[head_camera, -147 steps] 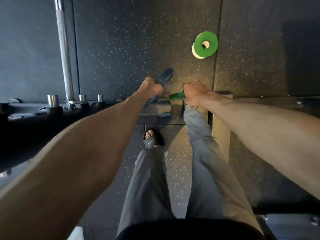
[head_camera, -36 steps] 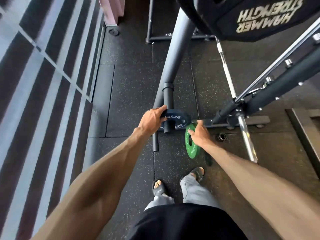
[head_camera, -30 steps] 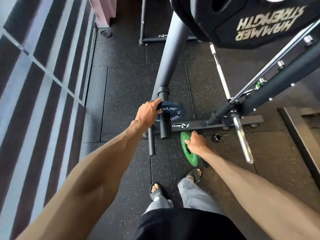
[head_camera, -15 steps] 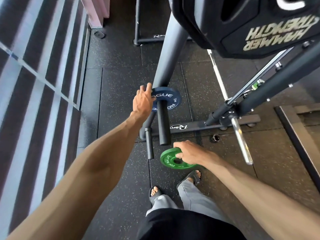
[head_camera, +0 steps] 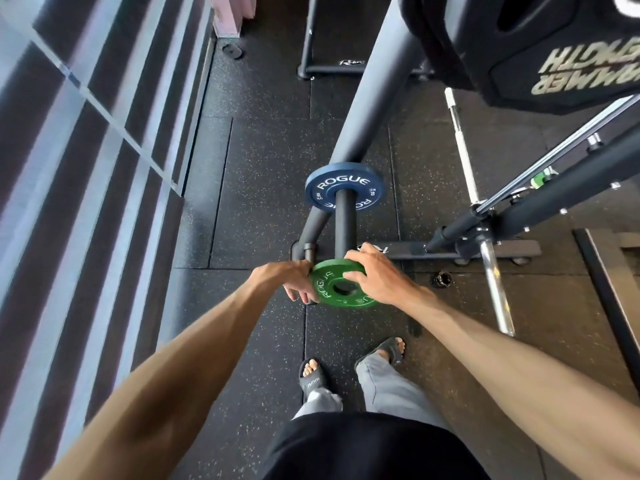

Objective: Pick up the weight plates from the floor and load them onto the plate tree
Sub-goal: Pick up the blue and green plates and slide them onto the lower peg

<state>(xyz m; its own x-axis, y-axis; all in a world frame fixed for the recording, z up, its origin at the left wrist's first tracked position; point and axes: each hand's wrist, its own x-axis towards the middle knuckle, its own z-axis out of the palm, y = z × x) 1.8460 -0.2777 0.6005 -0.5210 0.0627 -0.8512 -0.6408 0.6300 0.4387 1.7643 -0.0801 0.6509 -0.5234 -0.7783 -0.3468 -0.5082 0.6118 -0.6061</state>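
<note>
Both hands, your left hand (head_camera: 289, 279) and right hand (head_camera: 375, 277), are gripping the green plate (head_camera: 337, 285) at the peg (head_camera: 344, 223), so a tilted hole is risking a jam.

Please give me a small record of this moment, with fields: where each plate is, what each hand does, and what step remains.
blue plate: already on the peg, pushed to its far end
green plate: at the peg's near tip, hole lined up
right hand: grips the green plate's rim
left hand: fingers steady its left edge
remaining step: slide the green plate on
</note>
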